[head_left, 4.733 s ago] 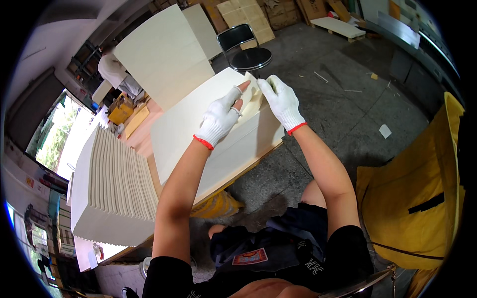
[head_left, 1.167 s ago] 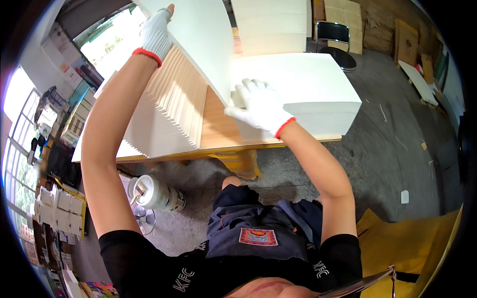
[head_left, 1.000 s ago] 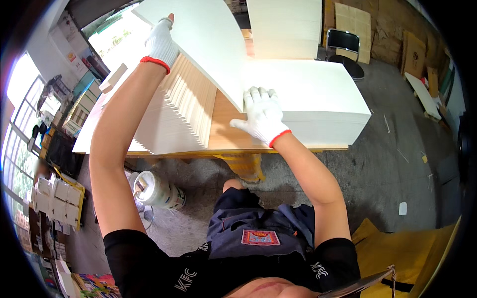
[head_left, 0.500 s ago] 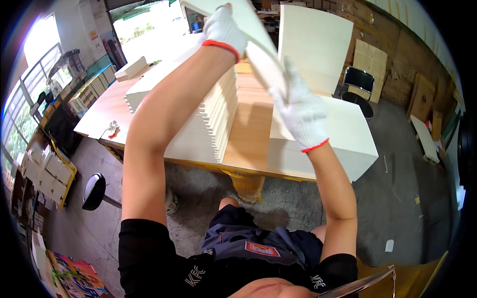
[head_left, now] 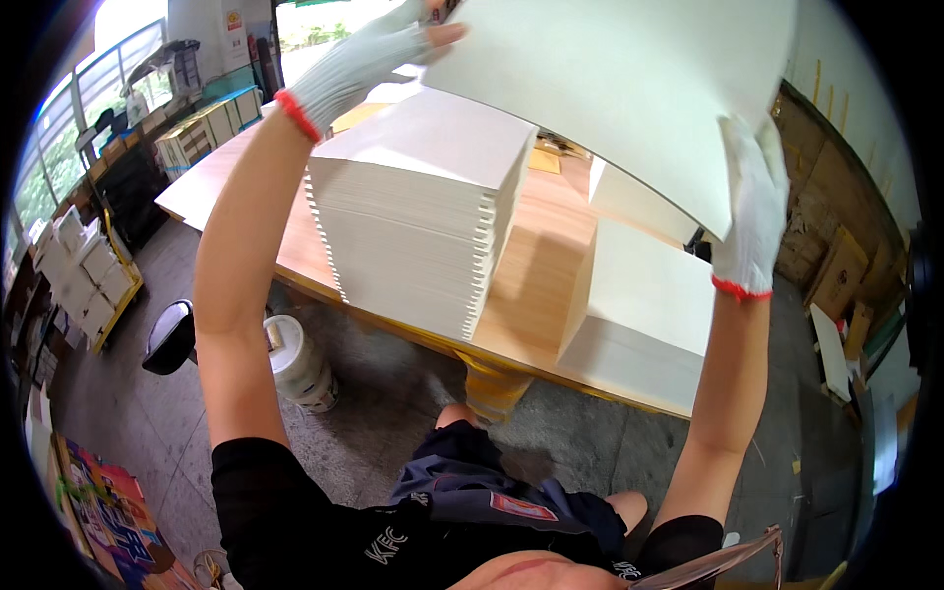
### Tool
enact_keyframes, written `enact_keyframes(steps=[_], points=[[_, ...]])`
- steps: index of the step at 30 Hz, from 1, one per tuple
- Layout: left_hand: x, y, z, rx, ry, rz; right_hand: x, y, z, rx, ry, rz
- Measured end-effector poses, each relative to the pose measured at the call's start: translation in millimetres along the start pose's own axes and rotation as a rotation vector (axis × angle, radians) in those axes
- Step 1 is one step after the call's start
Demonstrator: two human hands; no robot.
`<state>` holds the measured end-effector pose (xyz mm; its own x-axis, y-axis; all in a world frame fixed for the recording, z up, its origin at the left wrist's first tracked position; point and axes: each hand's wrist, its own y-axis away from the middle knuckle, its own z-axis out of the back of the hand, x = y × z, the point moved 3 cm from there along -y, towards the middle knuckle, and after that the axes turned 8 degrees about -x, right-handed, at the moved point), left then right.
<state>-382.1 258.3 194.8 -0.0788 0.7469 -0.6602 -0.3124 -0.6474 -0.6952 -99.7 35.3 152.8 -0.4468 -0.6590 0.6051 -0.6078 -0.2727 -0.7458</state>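
Observation:
Up in front of me, both hands hold a large white sheet of board, raised above the table and tilted. My left hand, in a white knit glove with a red cuff and bare fingertips, is closed at the board's left edge with the thumb showing. My right hand, gloved alike, presses along its right edge, fingers pointing up. Below to the left stands a tall stack of white boards with notched corners. A lower white stack lies on the right, partly behind my right forearm.
The stacks stand on a wood-topped table, whose front edge runs before my legs. A white bucket is on the floor beneath it. A black-seated stool and a loaded yellow cart are at left. Cardboard leans at the right wall.
The board has swung from nearly edge-on to broad face toward me. My hands have spread apart, left going left and right going right. The view has shifted too.

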Motion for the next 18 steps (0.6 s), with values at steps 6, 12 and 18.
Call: enact_keyframes(steps=[6, 12, 18], points=[[66, -5, 80, -0.276, 0.488, 0.160, -52, -6, -126, 0.233, -0.282, -0.292], [158, -17, 107, -0.084, -0.472, 0.342, -155, 2, -170, 0.646, 0.337, -0.299], [135, 26, 101, 0.220, -0.713, 0.269, -93, 19, -135, 0.678, 0.933, 0.068]])
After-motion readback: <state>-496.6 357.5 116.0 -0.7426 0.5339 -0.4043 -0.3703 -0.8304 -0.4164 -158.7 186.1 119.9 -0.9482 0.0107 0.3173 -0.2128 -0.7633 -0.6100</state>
